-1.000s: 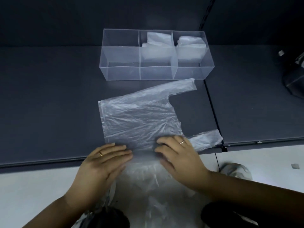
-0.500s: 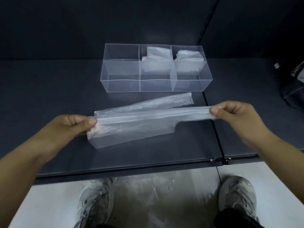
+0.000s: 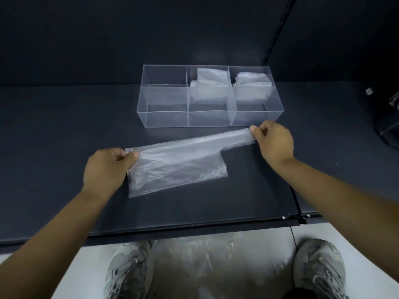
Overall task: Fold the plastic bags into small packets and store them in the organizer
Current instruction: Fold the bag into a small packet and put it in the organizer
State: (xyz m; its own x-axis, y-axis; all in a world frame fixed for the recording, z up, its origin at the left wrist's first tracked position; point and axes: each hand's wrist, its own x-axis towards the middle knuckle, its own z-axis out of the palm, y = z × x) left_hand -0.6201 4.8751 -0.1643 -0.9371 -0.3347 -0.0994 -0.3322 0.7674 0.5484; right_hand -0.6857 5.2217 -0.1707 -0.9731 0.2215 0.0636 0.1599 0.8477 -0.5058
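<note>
bag (image 3: 177, 162): halved lengthwise, flat on dark table (image 3: 64, 137), near organizer (image 3: 164, 117) | left hand (image 3: 108, 167): pinches bag's bottom end | right hand (image 3: 273, 141): pinches handle end, just before organizer | organizer: clear, three cells; middle and right hold packets (image 3: 210, 85), left cell bare | floor: more bags (image 3: 216, 260) between shoes (image 3: 127, 270)

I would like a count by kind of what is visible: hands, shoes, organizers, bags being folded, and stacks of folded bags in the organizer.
Hands: 2 (left hand, right hand)
Shoes: 2 (left shoe, right shoe)
Clear organizer: 1
Plastic bag being folded: 1
Stacks of folded bags: 2 (middle stack, right stack)
Total: 8
</note>
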